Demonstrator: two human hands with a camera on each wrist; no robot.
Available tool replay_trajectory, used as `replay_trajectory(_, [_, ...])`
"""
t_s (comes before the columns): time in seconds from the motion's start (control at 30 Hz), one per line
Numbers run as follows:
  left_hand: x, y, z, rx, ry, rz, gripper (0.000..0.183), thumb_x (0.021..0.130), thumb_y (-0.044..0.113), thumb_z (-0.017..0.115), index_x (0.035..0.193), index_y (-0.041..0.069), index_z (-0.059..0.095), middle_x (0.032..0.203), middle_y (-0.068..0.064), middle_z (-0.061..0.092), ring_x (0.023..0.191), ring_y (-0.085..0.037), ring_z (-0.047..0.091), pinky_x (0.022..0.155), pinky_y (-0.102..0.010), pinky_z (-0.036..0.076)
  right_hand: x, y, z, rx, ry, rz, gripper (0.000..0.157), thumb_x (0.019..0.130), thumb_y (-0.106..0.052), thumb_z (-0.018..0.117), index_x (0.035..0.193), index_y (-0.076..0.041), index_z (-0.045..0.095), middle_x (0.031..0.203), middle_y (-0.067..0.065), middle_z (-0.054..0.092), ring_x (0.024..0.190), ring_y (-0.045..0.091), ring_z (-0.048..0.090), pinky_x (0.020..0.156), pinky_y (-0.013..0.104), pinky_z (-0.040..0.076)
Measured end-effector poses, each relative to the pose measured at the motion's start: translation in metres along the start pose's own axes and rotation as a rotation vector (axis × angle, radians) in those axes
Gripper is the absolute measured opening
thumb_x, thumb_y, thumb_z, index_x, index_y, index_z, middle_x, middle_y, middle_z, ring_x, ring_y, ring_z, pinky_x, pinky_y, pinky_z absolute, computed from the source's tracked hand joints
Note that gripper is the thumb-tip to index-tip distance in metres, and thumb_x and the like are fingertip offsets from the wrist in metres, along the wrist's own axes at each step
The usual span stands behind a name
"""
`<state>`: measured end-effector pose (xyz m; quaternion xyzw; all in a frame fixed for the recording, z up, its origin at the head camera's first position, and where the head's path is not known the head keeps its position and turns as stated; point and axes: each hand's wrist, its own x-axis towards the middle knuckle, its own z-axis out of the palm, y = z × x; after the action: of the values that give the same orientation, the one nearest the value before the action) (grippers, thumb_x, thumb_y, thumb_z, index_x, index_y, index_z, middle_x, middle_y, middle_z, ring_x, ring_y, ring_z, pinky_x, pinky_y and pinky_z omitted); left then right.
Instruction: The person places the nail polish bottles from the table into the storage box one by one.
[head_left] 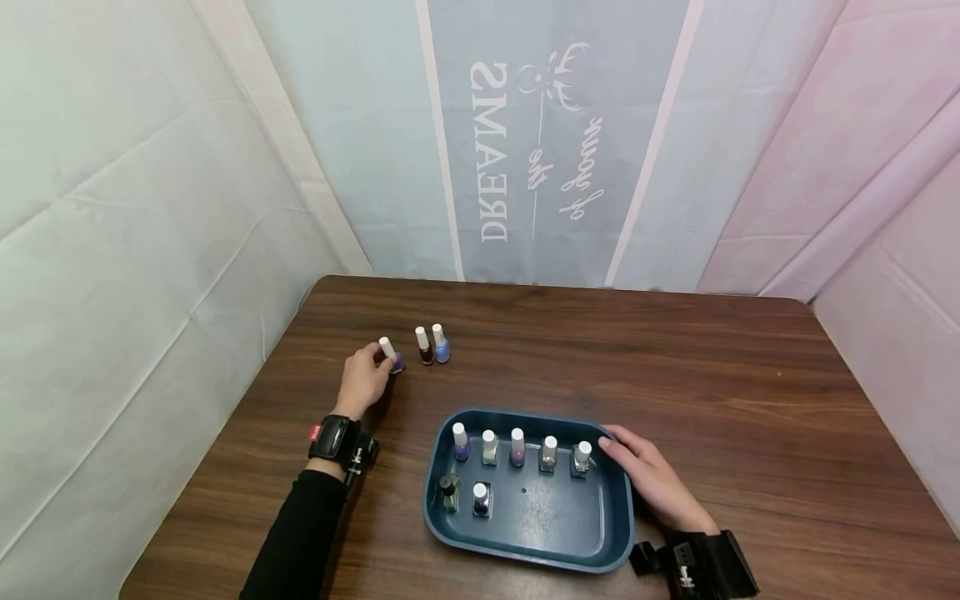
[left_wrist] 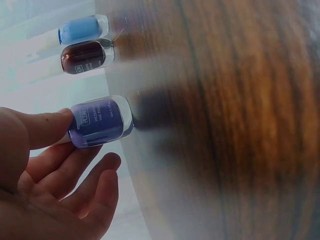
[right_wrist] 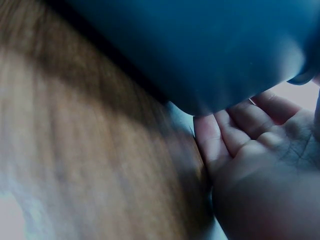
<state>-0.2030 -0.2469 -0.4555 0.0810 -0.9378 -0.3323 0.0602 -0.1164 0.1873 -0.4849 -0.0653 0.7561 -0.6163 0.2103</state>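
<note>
My left hand (head_left: 363, 382) pinches a purple nail polish bottle (left_wrist: 100, 122) between thumb and fingers, near its white cap. The bottle stands tilted at the table's back left, its base close to the wood. Just right of it are a dark brown nail polish bottle (head_left: 426, 354) and a blue one (head_left: 442, 350), side by side. At the front, my right hand (head_left: 656, 477) grips the right back corner of a dark blue tray (head_left: 540, 525), thumb over the rim and fingers against the outer wall, as the right wrist view shows.
Inside the tray, several nail polish bottles form a back row, among them a purple one (head_left: 461, 447). A green bottle with a dark cap (head_left: 449, 493) and a white-capped dark one (head_left: 482, 500) stand in front at the left. Curtains surround the wooden table (head_left: 750, 400).
</note>
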Motion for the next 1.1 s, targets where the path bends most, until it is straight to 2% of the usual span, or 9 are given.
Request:
replay_trajectory(0.2, [-0.0013,-0.0001,-0.0002,-0.004,0.000,-0.004,0.025,0.097,0.019,0.055,0.112,0.000,0.060,0.106,-0.019,0.065,0.087,-0.027,0.056,0.074,-0.037,0.045,0.0006,0.0004,0.0003,-0.005,0.004,0.012,0.051,0.100,-0.040,0.047,0.138,-0.006,0.048,0.133,0.017,0.054,0.108,0.011,0.058,0.086,0.025,0.050])
replay_trajectory(0.57, [-0.0040,-0.0001,0.0010,-0.006,-0.004,0.020,0.023,0.098,0.019,0.054,0.111,0.000,0.060,0.103,-0.019,0.065,0.077,-0.023,0.054,0.064,-0.030,0.042,-0.0001,0.0002,0.0003,-0.010,0.005,0.011,0.051,0.100,-0.039,0.047,0.139,-0.006,0.047,0.134,0.019,0.053,0.109,0.012,0.058,0.086,0.025,0.050])
replay_trajectory(1.1, [-0.0049,0.0010,-0.0001,-0.008,-0.004,0.030,0.024,0.099,0.020,0.054,0.112,0.001,0.060,0.104,-0.018,0.065,0.077,-0.023,0.053,0.065,-0.031,0.040,0.0001,-0.0005,0.0003,-0.021,0.011,0.007,0.050,0.100,-0.039,0.047,0.138,-0.006,0.048,0.133,0.018,0.054,0.107,0.011,0.057,0.086,0.025,0.049])
